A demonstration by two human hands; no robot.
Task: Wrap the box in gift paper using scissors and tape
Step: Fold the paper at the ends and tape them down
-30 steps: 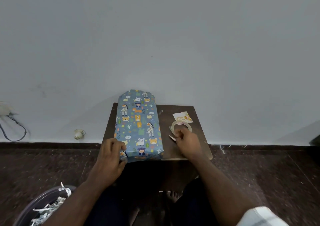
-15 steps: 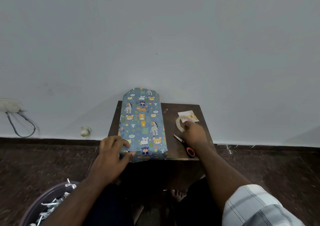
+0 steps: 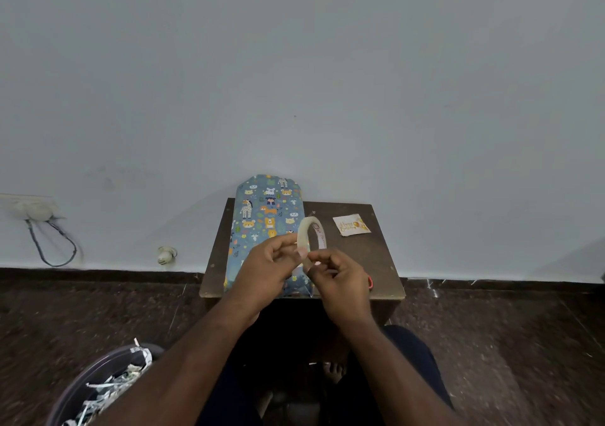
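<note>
A translucent ring-shaped roll of clear tape (image 3: 309, 239) is being held upright above a small dark brown wooden counter (image 3: 376, 262), between both hands. The left hand (image 3: 266, 267) is being curled around the roll's near-left edge, with its fingertips (image 3: 302, 253) pinching there. The right hand (image 3: 340, 280) is being closed on the roll's lower edge, perhaps picking at the loose tape end, though this is blurred. A long box wrapped in blue animal-print gift paper (image 3: 268, 216) is lying on the counter's left half, its far end against a pale grey wall (image 3: 294, 82). A small cream greeting tag (image 3: 351, 225) is lying at the right. A red scissor handle (image 3: 370, 282) is just showing behind the right hand. A bin of paper scraps (image 3: 108, 389) is sitting on the floor.
</note>
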